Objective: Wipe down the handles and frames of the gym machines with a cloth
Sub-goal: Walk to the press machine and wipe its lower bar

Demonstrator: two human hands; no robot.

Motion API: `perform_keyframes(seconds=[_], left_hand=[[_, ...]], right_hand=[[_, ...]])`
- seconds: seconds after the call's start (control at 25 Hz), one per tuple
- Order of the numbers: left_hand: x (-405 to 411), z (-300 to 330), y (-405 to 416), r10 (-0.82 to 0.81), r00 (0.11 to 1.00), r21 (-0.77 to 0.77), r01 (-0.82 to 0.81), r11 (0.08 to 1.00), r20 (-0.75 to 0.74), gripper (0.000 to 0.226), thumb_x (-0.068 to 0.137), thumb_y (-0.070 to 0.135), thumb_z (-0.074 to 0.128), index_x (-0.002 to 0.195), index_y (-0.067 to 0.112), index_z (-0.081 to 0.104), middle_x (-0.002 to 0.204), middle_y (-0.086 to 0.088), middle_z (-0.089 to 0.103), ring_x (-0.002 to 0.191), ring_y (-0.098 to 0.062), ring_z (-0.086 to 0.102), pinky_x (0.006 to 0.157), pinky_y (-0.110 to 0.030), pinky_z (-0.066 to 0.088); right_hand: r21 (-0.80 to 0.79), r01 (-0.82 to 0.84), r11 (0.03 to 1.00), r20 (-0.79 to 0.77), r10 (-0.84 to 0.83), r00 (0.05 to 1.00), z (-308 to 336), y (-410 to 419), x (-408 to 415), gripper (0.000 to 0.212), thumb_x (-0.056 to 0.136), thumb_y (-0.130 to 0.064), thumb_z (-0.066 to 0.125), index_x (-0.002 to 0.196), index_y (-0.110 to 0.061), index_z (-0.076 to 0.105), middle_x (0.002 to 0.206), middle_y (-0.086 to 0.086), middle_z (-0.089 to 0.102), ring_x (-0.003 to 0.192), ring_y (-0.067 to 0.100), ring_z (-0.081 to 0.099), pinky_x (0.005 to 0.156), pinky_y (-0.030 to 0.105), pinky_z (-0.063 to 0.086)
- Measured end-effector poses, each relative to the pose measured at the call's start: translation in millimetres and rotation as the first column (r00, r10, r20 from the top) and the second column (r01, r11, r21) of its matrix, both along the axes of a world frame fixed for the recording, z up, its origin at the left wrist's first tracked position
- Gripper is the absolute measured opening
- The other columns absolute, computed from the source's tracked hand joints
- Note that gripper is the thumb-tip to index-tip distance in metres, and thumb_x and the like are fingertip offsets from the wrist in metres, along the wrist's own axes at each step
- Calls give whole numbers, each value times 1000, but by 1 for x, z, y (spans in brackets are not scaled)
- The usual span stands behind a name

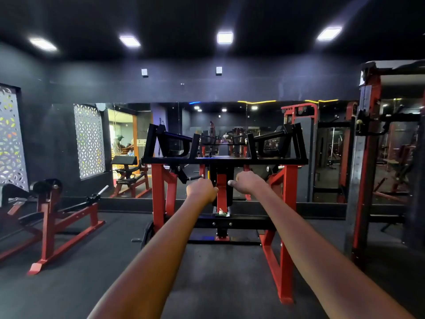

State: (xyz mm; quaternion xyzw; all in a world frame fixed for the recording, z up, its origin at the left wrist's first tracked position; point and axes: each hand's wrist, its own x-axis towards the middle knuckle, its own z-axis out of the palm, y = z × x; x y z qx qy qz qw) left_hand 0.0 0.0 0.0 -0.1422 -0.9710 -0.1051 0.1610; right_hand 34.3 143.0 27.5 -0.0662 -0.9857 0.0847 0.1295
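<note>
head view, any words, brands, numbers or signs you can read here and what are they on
None can be read.
Pale sign on the wall seen in the mirror: marks too small to read.
Dark band on the bench machine by the mirror: faint lettering, blurred.
Two white wall plates above the mirror: no text shows.
Red and black machine at the hands: no label shows.

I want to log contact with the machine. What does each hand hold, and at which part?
Left hand grips the short metal handle at its end; right hand grips the opposite stub. No cloth is visible.
</note>
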Motion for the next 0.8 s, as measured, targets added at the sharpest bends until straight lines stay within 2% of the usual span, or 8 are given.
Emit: perform_keyframes(seconds=[0.08, 0.16, 0.32, 0.4, 0.56, 0.68, 0.8], left_hand=[[7, -15, -5, 1, 1000, -23, -1, 1000, 4, 37, 100, 35, 40, 117, 8, 59, 124, -13, 59, 104, -28, 60, 81, -35, 46], [18, -42, -13, 7, 1000, -7, -7, 1000, 15, 35, 100, 35, 41, 114, 10, 60, 117, -11, 62, 102, -28, 61, 82, -36, 48], [45, -100, -25, -6, 999, 27, 5, 1000, 48, 36, 99, 35, 41, 116, 9, 59, 117, -13, 62, 108, -32, 59, 84, -38, 47], [57, -129, -31, -16, 997, 31, 14, 999, 69, 37, 99, 36, 41, 117, 10, 59, 118, -14, 62, 110, -33, 58, 85, -39, 46], [72, -187, -41, -47, 987, 30, 43, 999, 155, 36, 99, 33, 40, 118, 10, 59, 123, -15, 59, 113, -32, 55, 86, -38, 44], [66, -215, -48, -73, 983, 56, 64, 996, 168, 38, 99, 32, 40, 124, 10, 57, 128, -11, 58, 117, -31, 53, 89, -38, 43], [47, -237, -48, -113, 974, 53, 104, 993, 198, 38, 99, 30, 40, 128, 10, 55, 132, -10, 56, 119, -31, 52, 91, -37, 42]], right_hand=[[31, -3, 1000, -32, 4, 999, -14, -2, 8, 44, 97, -46, 39, 92, -6, 57, 90, 8, 58, 84, 23, 57, 72, 32, 43], [36, 7, 999, -55, -5, 998, -35, -6, 20, 45, 97, -46, 39, 107, -6, 58, 107, 11, 61, 98, 27, 58, 80, 36, 45], [18, -4, 1000, -60, 5, 998, -88, -22, 48, 45, 96, -46, 38, 111, -9, 59, 115, 13, 60, 109, 31, 55, 90, 40, 41], [-7, -4, 1000, -11, 4, 1000, -122, -27, 59, 46, 96, -47, 37, 118, -11, 57, 122, 13, 58, 116, 32, 51, 93, 42, 39], [1, -26, 1000, 93, 26, 995, -189, -35, 67, 46, 97, -46, 36, 112, -10, 58, 118, 14, 60, 112, 31, 54, 91, 40, 40], [-31, -34, 999, 100, 37, 994, -223, -43, 63, 52, 98, -48, 34, 132, -12, 48, 133, 12, 53, 125, 28, 47, 101, 40, 33], [-68, -35, 997, 115, 42, 992, -251, -52, 48, 52, 97, -46, 36, 136, -13, 44, 137, 9, 49, 127, 27, 44, 100, 38, 34]])
